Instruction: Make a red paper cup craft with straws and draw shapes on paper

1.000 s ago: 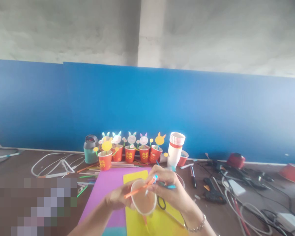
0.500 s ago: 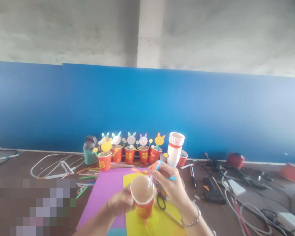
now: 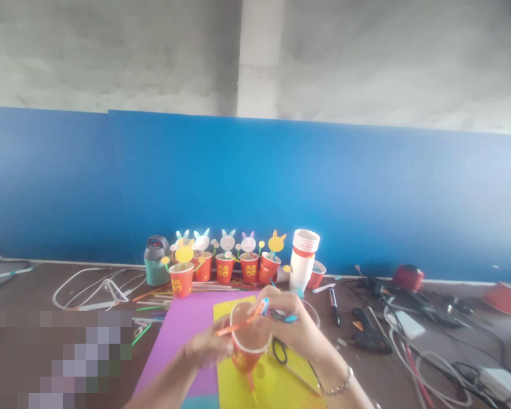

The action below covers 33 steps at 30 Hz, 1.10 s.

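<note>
My left hand (image 3: 206, 347) is wrapped around a red paper cup (image 3: 247, 347) and holds it tilted above the yellow paper sheet (image 3: 272, 386). Just right of the cup, my right hand (image 3: 289, 326) grips blue-handled scissors (image 3: 276, 313) at the cup's rim. An orange straw (image 3: 234, 328) lies across the cup's mouth and sticks out to the left. Another pair of scissors with black handles (image 3: 280, 349) lies on the yellow sheet beneath my right hand. A bracelet (image 3: 338, 386) is on my right wrist.
A purple sheet (image 3: 179, 341) lies under the yellow one. At the back stands a row of red cups with paper flowers and bunnies (image 3: 225, 261), a stack of paper cups (image 3: 304, 258) and a green bottle (image 3: 156, 260). Straws, a marker (image 3: 334, 304), cables and a glue gun (image 3: 368, 332) litter the table.
The cup swung from facing me to a more upright tilt. My right hand lifted the scissors away, then brought them back down to the rim with the orange straw across the mouth.
</note>
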Each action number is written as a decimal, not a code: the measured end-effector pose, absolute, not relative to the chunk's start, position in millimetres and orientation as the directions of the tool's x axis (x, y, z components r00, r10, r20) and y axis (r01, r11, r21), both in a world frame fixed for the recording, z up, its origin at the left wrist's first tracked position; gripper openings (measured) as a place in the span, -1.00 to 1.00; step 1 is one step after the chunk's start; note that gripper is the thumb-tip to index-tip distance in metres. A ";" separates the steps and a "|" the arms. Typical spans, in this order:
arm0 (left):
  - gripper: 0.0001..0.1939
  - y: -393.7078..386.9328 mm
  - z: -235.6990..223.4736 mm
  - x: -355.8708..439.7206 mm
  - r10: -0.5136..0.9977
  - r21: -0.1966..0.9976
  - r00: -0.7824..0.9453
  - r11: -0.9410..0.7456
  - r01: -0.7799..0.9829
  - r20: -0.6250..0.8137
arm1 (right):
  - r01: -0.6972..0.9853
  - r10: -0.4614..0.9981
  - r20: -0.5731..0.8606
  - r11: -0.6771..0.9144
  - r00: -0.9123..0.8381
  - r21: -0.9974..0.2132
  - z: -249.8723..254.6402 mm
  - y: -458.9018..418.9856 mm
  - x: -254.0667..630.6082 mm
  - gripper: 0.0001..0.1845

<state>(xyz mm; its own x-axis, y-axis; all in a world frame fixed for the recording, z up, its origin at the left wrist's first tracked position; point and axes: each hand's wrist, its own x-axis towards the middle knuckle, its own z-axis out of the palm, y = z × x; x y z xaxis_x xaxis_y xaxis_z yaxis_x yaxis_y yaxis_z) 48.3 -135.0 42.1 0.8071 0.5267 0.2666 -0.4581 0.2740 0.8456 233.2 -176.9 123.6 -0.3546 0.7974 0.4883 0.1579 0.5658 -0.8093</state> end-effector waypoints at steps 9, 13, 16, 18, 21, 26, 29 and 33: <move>-0.43 -130.4 38.9 49.1 0.554 0.847 0.785 0.245 -0.471 0.277 | 0.301 0.839 0.520 0.543 -0.159 -0.784 129.5 -177.9 244.8 -0.53; -0.48 -131.5 42.7 52.2 0.607 0.894 0.763 0.184 -0.408 0.223 | 0.510 0.772 0.630 0.574 -0.077 -0.641 138.4 -185.8 247.0 -0.67; -0.46 -135.3 45.8 56.8 0.645 0.908 0.724 0.108 -0.405 0.245 | 0.699 0.767 0.597 0.561 -0.236 -0.444 138.4 -192.1 237.4 -0.73; -0.41 -137.9 47.7 59.9 0.643 0.911 0.716 0.071 -0.407 0.270 | 0.759 0.766 0.566 0.555 -0.305 -0.342 134.6 -192.7 230.2 -0.77; -0.36 -139.4 48.0 63.7 0.649 0.921 0.720 0.074 -0.383 0.247 | 0.795 0.754 0.592 0.532 -0.285 -0.294 125.7 -187.0 224.0 -0.81; -0.32 -138.4 45.1 68.5 0.647 0.924 0.709 0.020 -0.383 0.280 | 0.786 0.743 0.660 0.470 -0.107 -0.402 113.5 -173.4 223.2 -0.89; -0.34 -138.9 45.4 69.3 0.644 0.922 0.693 -0.050 -0.384 0.323 | 0.713 0.809 0.587 0.438 -0.046 -0.548 115.0 -171.4 228.7 -0.92; -0.30 -138.2 44.5 67.2 0.699 0.932 0.672 0.019 -0.361 0.246 | 0.561 0.889 0.456 0.397 -0.039 -0.727 126.8 -175.1 246.3 -0.48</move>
<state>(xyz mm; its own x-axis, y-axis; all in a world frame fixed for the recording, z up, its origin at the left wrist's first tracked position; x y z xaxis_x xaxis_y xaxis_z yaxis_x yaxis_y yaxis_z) 67.2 -138.2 44.5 0.6719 0.6986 0.2461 -0.3614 0.0192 0.9322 246.3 -175.1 126.8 -0.0385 0.8893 0.4558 0.5608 0.3968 -0.7267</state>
